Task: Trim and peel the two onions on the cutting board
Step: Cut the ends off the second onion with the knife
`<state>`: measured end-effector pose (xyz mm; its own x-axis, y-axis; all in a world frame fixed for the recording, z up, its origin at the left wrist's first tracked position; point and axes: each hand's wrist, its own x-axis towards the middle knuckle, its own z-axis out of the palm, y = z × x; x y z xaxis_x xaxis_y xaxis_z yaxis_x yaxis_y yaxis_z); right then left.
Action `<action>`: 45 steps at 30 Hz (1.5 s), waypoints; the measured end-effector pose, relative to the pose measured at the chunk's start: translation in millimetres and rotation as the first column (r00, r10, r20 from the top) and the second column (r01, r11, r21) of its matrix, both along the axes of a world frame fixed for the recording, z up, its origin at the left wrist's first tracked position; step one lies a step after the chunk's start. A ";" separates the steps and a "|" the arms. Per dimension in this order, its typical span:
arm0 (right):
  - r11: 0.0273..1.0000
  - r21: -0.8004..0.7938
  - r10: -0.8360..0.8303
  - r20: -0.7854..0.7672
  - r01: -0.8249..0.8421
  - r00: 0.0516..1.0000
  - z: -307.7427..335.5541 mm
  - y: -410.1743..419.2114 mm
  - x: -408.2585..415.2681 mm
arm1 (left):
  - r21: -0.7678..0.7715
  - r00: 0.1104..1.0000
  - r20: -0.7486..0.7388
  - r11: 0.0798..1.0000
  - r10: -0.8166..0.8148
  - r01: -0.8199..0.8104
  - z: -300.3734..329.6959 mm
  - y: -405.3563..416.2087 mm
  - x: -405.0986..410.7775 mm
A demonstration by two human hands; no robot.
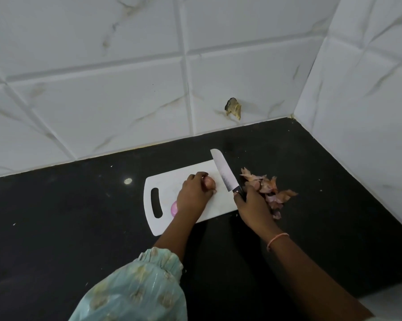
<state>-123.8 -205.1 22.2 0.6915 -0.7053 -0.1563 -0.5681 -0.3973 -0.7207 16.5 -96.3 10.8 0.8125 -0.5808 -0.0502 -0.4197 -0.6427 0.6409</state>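
While the brown onion sits near the middle of the white cutting board, the left hand curls over it and holds it down. Its dry brown skin is on, and only a small round part peeks out past the fingers. One end points toward the knife. The right hand is wrapped round the dark handle, and the shiny blade points away toward the wall, just to the right of the onion.

I think the step now is cutting off an end of this onion. To do it well, the fingers should tuck back from the end, the onion should not roll, and the blade should come straight down on only a thin bit of the tip.

A second onion lies on the board near its handle hole, partly hidden behind the left wrist. It looks smooth and pink, so I think it is already peeled.

A pile of dry peels lies on the black counter, just right of the board, beside the right hand.
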 end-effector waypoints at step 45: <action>0.994 0.109 0.000 0.206 -0.023 0.979 -5.1 14.2 13.9 | -0.363 0.997 -0.058 0.930 0.044 -0.062 -25.3 8.8 -5.8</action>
